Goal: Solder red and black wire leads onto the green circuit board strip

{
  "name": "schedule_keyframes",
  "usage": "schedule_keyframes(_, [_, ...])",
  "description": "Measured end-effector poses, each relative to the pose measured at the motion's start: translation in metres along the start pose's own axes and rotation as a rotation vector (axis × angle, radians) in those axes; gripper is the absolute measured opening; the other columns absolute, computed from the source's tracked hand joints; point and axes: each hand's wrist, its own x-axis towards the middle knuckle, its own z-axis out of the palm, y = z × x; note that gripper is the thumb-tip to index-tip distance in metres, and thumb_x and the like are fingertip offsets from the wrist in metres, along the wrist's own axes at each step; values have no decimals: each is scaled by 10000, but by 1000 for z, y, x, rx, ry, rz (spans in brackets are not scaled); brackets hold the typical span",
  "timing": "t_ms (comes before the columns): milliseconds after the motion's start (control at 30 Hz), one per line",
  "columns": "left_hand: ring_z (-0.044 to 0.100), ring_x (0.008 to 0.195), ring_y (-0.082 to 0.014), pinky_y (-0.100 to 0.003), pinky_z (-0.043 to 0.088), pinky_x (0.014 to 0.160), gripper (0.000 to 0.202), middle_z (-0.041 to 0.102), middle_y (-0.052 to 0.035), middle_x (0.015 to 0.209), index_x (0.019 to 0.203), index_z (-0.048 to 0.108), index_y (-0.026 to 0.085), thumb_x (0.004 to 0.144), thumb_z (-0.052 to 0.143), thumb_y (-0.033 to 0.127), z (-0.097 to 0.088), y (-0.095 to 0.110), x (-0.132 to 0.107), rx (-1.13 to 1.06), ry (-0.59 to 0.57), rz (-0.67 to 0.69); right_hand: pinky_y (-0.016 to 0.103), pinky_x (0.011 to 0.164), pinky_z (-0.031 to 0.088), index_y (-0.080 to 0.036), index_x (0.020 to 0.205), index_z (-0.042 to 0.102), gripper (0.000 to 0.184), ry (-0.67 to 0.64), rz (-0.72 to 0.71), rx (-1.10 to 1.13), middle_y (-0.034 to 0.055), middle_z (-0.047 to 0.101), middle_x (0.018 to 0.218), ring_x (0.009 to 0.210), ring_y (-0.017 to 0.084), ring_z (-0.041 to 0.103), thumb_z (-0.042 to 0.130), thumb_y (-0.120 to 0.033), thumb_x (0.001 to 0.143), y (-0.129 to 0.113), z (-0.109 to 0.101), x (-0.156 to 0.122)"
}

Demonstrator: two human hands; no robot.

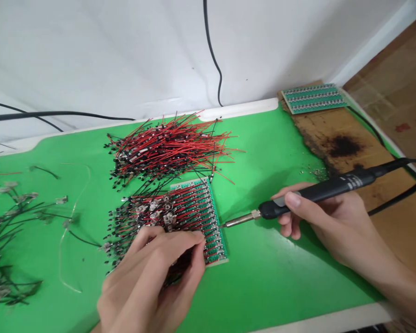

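Note:
My right hand (308, 215) grips a black soldering iron (319, 190), its metal tip touching or just above the right edge of a green circuit board (211, 199). Rows of red wires run leftward from solder pads on this board. My left hand (156, 273) reaches over the board, thumb and fingertips pinched together by the pads near the iron's tip. Whatever lies in that pinch is too small to make out, perhaps a wire end. Small metal parts with black leads (159, 210) rest on top of the wires.
Behind the board lies a heap of red and black wires (169, 148). Metal parts with black leads (10, 231) are scattered at left, beside a thin solder strand (60, 249). A second circuit board (315, 98) sits on scorched cardboard (346, 134) at right. The iron's cable (402, 162) trails right.

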Motion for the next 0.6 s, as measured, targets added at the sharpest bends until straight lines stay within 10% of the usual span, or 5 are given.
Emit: schedule_keyframes(600, [724, 685, -77, -247, 644, 821, 210, 779, 56, 901, 1174, 693, 214, 1008, 713, 87, 2, -2, 3, 3, -2, 70, 154, 448, 599, -213, 849, 871, 315, -3, 10, -20, 39, 778, 611, 476, 136, 729, 924, -518, 908, -1, 0, 0])
